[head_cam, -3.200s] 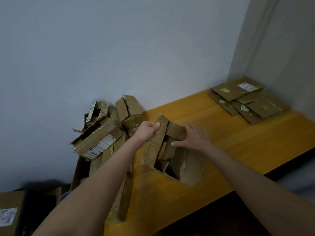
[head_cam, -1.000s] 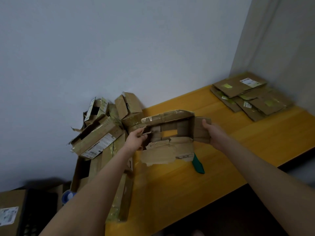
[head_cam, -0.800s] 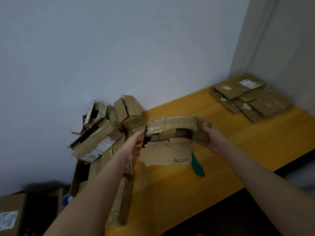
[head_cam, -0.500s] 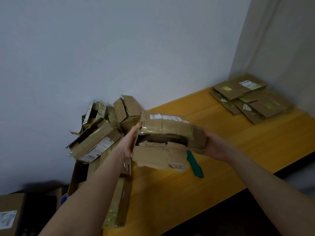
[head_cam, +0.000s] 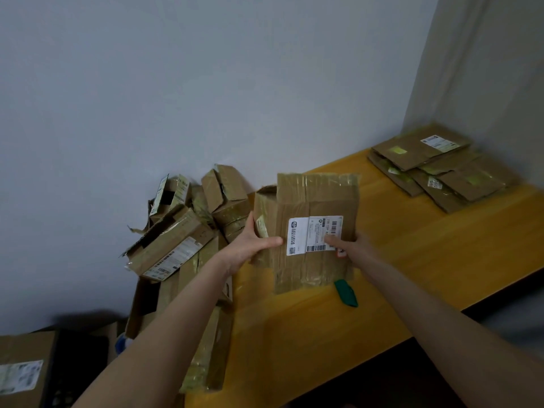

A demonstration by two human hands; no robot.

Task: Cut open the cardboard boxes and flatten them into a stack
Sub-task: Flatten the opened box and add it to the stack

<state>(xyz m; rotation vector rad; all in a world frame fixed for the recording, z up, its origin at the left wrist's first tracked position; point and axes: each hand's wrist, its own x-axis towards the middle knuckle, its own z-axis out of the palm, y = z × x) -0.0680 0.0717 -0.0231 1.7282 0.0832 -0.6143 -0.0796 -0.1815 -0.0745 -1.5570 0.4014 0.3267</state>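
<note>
I hold a taped brown cardboard box [head_cam: 315,201] upright above the yellow table [head_cam: 412,260], its white shipping label facing me. My left hand [head_cam: 250,245] grips its left side, thumb across the front face. My right hand [head_cam: 351,250] grips the right lower part, thumb on the label. A green box cutter [head_cam: 346,293] lies on the table just below the box. A stack of flattened boxes [head_cam: 441,169] lies at the far right corner.
A heap of opened, unflattened boxes [head_cam: 188,231] leans against the wall at the table's left end and spills over it. Another box with a label [head_cam: 20,375] sits at the lower left. The table's front edge runs diagonally under my right forearm.
The box was turned over between my hands: its torn open side faced me before, now the taped labelled face does. The green cutter stayed on the table.
</note>
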